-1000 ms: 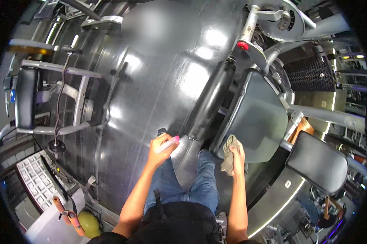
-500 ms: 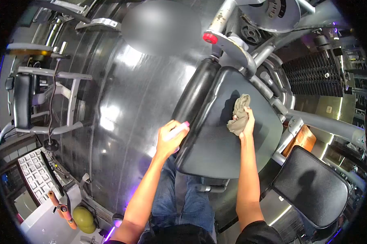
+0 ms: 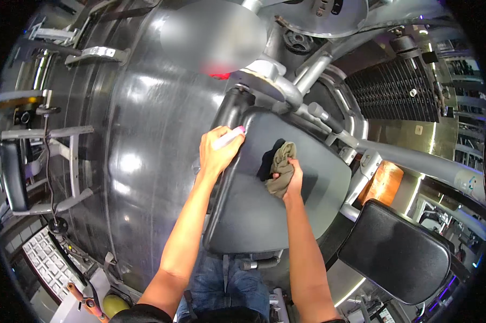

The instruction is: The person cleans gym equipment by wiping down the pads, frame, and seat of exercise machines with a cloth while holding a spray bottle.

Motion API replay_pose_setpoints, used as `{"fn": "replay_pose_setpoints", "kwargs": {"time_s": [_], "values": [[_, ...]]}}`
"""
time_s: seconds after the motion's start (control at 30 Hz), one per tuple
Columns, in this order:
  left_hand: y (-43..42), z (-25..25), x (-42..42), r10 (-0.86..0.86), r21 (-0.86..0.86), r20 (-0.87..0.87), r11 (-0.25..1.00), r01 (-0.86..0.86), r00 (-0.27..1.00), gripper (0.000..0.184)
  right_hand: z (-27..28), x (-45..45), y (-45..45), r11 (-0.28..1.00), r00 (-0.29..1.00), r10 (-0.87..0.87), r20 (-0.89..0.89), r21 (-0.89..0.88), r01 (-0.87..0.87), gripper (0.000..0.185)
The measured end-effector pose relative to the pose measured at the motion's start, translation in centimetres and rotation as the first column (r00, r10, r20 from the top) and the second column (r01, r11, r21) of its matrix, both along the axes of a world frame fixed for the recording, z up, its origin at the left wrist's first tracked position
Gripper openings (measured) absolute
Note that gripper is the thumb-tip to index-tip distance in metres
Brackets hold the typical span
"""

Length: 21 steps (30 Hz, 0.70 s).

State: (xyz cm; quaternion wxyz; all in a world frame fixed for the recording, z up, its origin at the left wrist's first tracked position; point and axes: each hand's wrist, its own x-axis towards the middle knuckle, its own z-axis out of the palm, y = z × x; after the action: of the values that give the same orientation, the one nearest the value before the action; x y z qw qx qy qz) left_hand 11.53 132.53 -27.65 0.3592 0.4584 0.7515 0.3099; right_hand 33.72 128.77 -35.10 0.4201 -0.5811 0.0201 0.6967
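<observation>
My left hand [image 3: 217,151] is closed around a spray bottle with a white head [image 3: 228,139] and a pink tip; most of its body is hidden under the hand. It is over the near side of a black padded roller [image 3: 228,116], beside the seat edge. My right hand [image 3: 292,180] grips a crumpled olive-grey cloth [image 3: 280,169] over the middle of the dark padded seat [image 3: 253,220]. A dark shadow lies left of the cloth. Whether the cloth touches the seat, I cannot tell.
A black backrest pad [image 3: 396,252] is at the lower right. Behind the seat run grey frame tubes [image 3: 415,156] and a black weight stack [image 3: 393,89]. Another bench [image 3: 14,175] stands at the far left. A blurred patch covers the top middle.
The view has shifted, with the machine now further left. Both hands have moved up along the seat relative to my body, the left one further along the roller. Cloth and bottle stay held.
</observation>
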Motion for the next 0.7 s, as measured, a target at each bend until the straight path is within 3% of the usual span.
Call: {"fn": "replay_pose_setpoints", "kwargs": {"time_s": [0.07, 0.13, 0.23, 0.33, 0.47, 0.57, 0.7], "values": [[-0.6, -0.6, 0.5, -0.028, 0.016, -0.028, 0.999, 0.029, 0.999, 0.026, -0.2, 0.4, 0.0, 1.0, 1.0, -0.019, 0.017, -0.02, 0.019, 0.031], [-2.3, -0.9, 1.2, -0.005, 0.207, -0.045, 0.978, 0.014, 0.999, 0.018, 0.3, 0.4, 0.1, 0.999, 0.998, 0.043, -0.042, -0.014, -0.043, 0.031], [-6.1, -1.9, 3.0, 0.153, 0.431, 0.02, 0.891, -0.146, 0.988, 0.015, 1.2, 0.1, 0.5, 0.998, 1.0, 0.016, -0.027, -0.062, -0.018, 0.03], [-9.5, -2.6, 3.5, 0.28, 0.357, 0.003, 0.896, -0.263, 0.96, 0.02, 0.8, 0.7, 0.3, 0.997, 0.999, 0.008, -0.052, -0.079, -0.012, 0.031], [-10.7, -4.6, 4.3, 0.331, 0.413, -0.086, 0.87, -0.269, 0.94, 0.024, 2.4, 0.3, 0.7, 0.995, 0.998, 0.018, -0.06, -0.097, -0.024, 0.033], [-10.8, -4.3, 4.2, 0.273, 0.408, -0.171, 0.894, -0.184, 0.947, 0.021, 2.3, 0.4, 0.6, 0.994, 0.998, 0.022, -0.052, -0.106, -0.027, 0.037], [-10.5, -4.6, 4.6, 0.365, 0.348, -0.214, 0.895, -0.278, 0.906, 0.026, 2.3, 0.9, 0.3, 0.995, 0.995, 0.076, -0.062, -0.065, -0.08, 0.039]]}}
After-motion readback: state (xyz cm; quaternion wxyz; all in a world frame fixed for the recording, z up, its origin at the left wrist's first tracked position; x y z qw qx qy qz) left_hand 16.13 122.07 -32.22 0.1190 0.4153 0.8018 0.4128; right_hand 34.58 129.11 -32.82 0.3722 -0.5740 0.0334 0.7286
